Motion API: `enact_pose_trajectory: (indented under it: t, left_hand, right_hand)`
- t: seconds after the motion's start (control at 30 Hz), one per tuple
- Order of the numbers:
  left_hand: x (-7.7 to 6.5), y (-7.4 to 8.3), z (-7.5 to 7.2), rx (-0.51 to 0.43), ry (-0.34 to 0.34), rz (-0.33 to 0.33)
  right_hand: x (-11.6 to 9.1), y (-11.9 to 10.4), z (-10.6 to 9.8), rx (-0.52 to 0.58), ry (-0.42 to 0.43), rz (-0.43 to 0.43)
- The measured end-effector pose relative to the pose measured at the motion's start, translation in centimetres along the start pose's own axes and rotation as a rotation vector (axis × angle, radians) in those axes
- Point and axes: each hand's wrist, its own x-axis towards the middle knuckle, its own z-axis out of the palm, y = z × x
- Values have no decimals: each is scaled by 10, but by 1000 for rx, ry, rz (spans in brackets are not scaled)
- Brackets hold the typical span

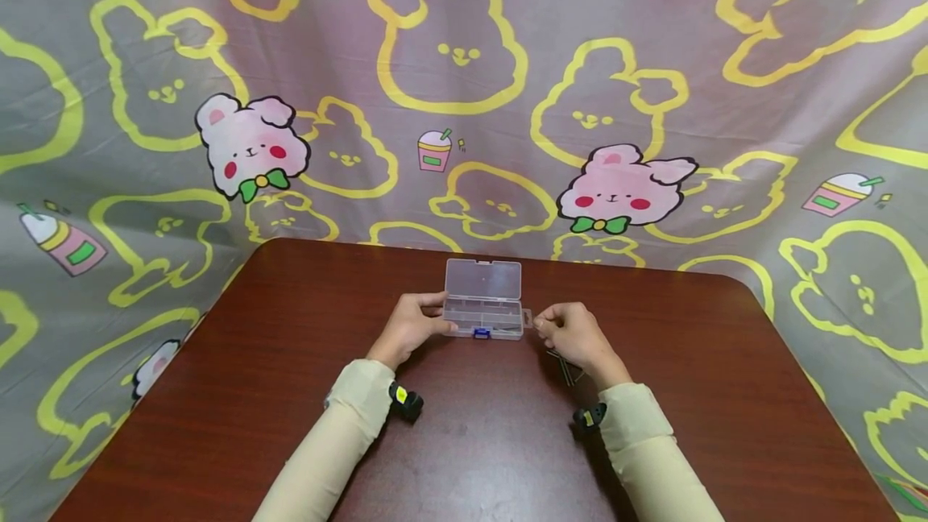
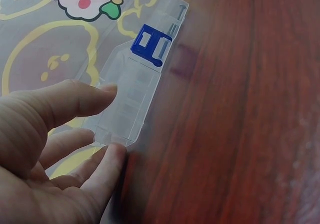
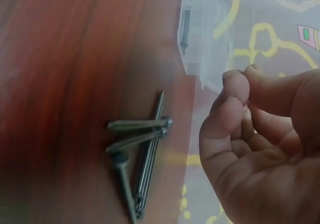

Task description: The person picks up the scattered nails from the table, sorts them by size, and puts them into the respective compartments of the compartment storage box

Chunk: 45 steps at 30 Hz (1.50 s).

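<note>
A clear plastic compartment box [image 1: 483, 317] with a blue latch [image 1: 482, 333] stands on the table, its lid [image 1: 483, 279] raised at the back. My left hand [image 1: 412, 325] grips the box's left end, thumb at the front corner and fingers behind. A few nails [image 2: 163, 46] show inside through the front wall in the left wrist view. Beside the box's right end is my right hand [image 1: 573, 337], fingers curled and thumb meeting index finger near the hanging tab [image 1: 528, 317]; nothing shows between those fingertips. Several loose nails [image 3: 145, 159] lie below the right hand.
The brown wooden table [image 1: 464, 425] runs to a patterned curtain [image 1: 464, 135] along its back and sides. Each wrist wears a small black camera, one at the left sleeve [image 1: 362, 393] and one at the right sleeve [image 1: 641, 421].
</note>
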Motion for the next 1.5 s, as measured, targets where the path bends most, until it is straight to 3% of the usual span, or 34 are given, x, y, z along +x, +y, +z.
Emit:
enact_pose_trajectory:
  t: [1.1,1.5]
  left_hand:
    - [-1,1,1,22,6,-1]
    - [-2,1,1,13,5,-10]
  right_hand:
    - [-16,21,-15,-90,-52,15]
    - [-18,24,-16,-250,-22,-7]
